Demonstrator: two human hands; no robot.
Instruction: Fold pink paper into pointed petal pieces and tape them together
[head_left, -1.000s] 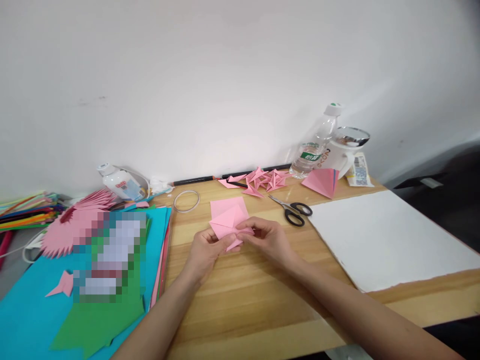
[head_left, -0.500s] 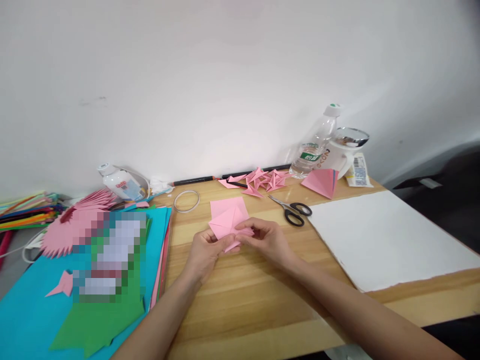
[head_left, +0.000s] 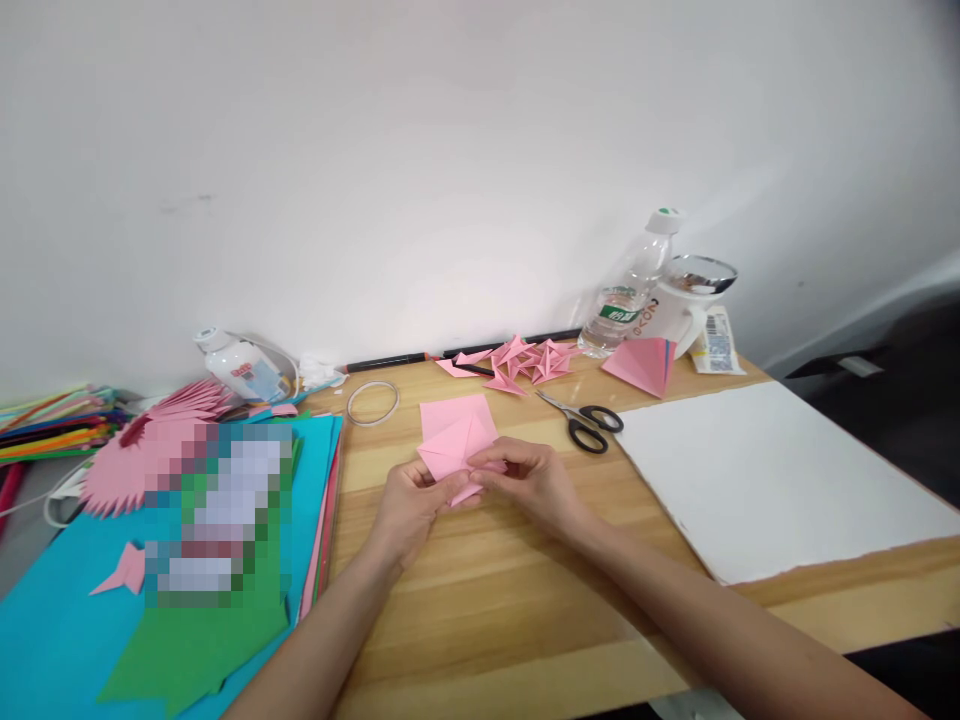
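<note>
Folded pink paper (head_left: 454,446) is sitting between the left hand (head_left: 411,507), which is pinching its lower left, and the right hand (head_left: 536,482), which is grasping its lower right. By the wall (head_left: 420,200), a clear bottle (head_left: 637,268) is showing a green label (head_left: 619,314) with white characters; a white mug (head_left: 675,318) is bearing lettering, neither surely legible.

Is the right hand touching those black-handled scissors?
Apart: in the head view, a strip of wooden tabletop shows between the right hand and the scissors.
</note>
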